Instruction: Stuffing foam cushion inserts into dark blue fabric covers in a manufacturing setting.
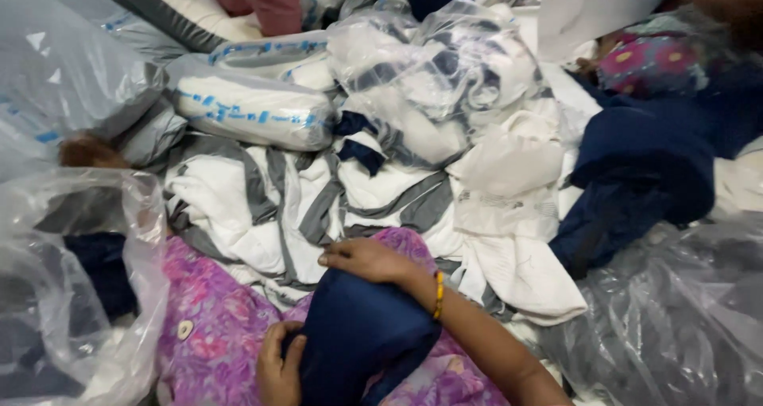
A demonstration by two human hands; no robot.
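Navy cloth bundle (pixel 358 334) lies lengthwise toward the person; left hand (pixel 280 366) clasps its near end, right hand (pixel 367 260) presses flat on top.

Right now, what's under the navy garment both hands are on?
The navy garment lies on purple floral fabric, seen on its left and lower right. Right hand presses its top edge; left hand grips its left side. What lies directly beneath the garment is covered.

Navy cloth (pixel 358 334) under both hands — smooth, faint sheen. Striped shirts (pixel 270 199): soft matt cotton-like fabric (creased). Plastic bags (pixel 71 295) — clear, glossy, crinkled. Floral garment (pixel 207 326): matt printed cloth. Bangle (pixel 438 295) shiny.
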